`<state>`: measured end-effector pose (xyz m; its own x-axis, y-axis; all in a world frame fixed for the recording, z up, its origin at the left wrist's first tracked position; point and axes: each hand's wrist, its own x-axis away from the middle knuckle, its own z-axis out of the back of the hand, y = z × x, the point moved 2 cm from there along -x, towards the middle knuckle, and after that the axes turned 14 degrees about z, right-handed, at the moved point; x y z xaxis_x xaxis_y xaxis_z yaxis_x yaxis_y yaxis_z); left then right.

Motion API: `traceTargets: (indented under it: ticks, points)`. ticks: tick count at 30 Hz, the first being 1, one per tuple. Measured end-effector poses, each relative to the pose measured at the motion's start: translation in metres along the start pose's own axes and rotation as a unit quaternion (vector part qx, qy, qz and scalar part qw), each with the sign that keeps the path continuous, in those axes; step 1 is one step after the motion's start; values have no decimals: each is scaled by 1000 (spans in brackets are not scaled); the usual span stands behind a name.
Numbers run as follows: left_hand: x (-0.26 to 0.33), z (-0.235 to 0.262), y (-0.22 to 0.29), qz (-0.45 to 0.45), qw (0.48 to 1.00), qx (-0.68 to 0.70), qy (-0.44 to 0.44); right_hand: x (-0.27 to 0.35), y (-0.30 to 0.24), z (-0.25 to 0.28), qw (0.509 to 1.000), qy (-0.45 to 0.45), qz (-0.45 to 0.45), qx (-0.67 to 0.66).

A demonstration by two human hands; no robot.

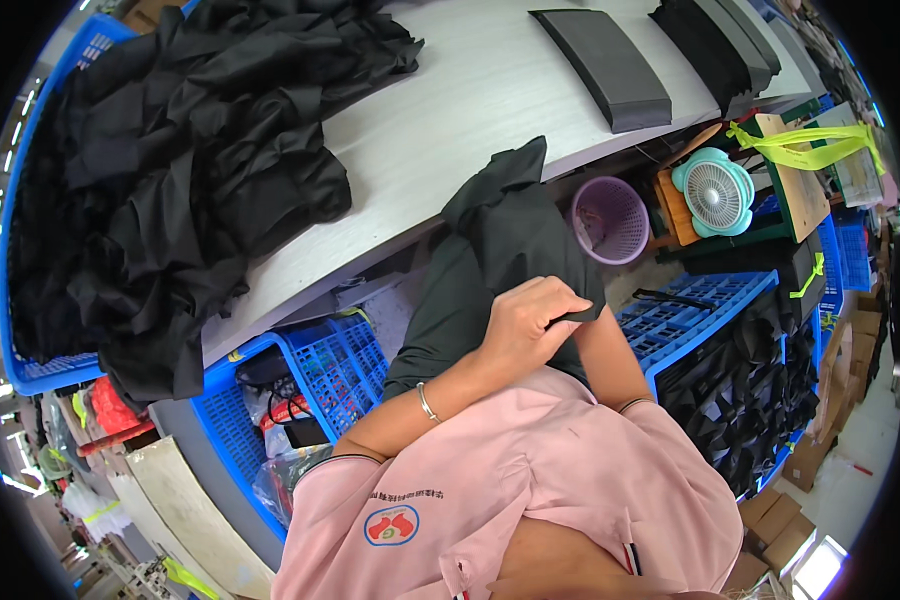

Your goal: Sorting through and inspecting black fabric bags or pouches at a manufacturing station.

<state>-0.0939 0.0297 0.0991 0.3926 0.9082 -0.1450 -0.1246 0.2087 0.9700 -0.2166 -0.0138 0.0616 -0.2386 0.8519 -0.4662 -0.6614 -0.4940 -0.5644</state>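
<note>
A black cloth piece [515, 225] lies over my lap, its far corner resting against the edge of the white table. My left hand [535, 318], with a bracelet on its wrist, is closed on the near edge of this cloth, thumb and fingers pinched together. From the right, my right forearm [612, 358] reaches under the same edge. The cloth and my left hand hide the fingers of that hand. A big heap of crumpled black cloth [200, 150] spreads over the left of the table.
On the white table [450, 90] lie dark curved panels [610, 75] at the far right. A purple basket [610, 222] and a turquoise fan [715, 192] stand beyond my right arm. Blue crates flank me: one [335, 365] with bags at left, another [705, 320] with black pieces at right.
</note>
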Motion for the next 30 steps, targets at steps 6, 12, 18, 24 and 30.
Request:
traceTargets:
  ticks: [6,12,18,24,30]
  points:
    - [14,3,0,41,998,14,-39,-14,-35,-2,1000,0,9,5]
    - [21,-5,5,177,969,95,-142,-34,-50,6,999,-8,29,12]
    - [-13,50,0,18,980,-79,181,-38,-63,29,999,-18,45,15]
    - [-39,78,-14,244,962,119,17,-47,-82,32,999,-25,38,26]
    - [-38,61,-24,80,987,88,106,-65,-40,38,969,-1,217,-116]
